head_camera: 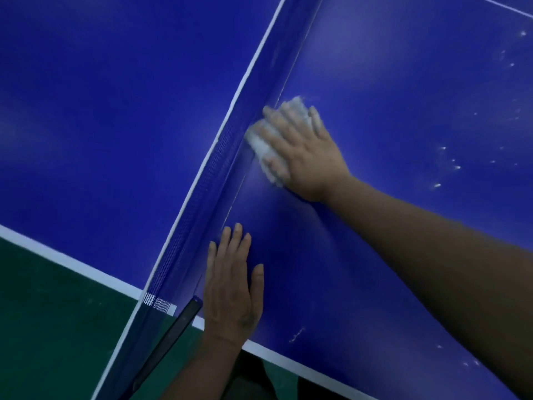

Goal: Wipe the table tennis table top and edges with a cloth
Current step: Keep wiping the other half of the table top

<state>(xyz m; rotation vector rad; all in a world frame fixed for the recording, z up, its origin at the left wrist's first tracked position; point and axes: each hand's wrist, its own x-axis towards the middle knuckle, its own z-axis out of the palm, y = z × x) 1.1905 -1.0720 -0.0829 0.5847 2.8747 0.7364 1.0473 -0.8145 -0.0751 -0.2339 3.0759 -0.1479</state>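
**Cloth** (261, 144): white, bunched and blurred. It lies on the blue table top under the right hand's fingers and shows between and beyond them. Its far side is at the foot of the net.

**Right hand** (302, 151): palm down, with the fingers spread wide and fairly straight, pressing the cloth to the top. The bare forearm reaches back toward the lower right.

**Table** (403, 111): blue and glossy. A white edge line (288, 356) runs under the left wrist.

**Net** (213, 174): blue mesh with a white top band, running diagonally just beyond the right fingertips. It stands between that hand and the far half of the table.

**Left hand** (233, 290): nearer the body than the right hand and well apart from the cloth. It rests flat on the top with straight fingers held close and the thumb out. It holds nothing and lies just beside the net.

**Post** (173, 321): a dark bar at the net's end, just left of the left wrist.

**Scratch** (297, 334): a pale mark on the top, just right of the left wrist.

**Specks** (457, 167): white flecks scattered on the top, well to the right of the right hand.

**Floor** (57, 313): green, past the table edge, left of the left hand.
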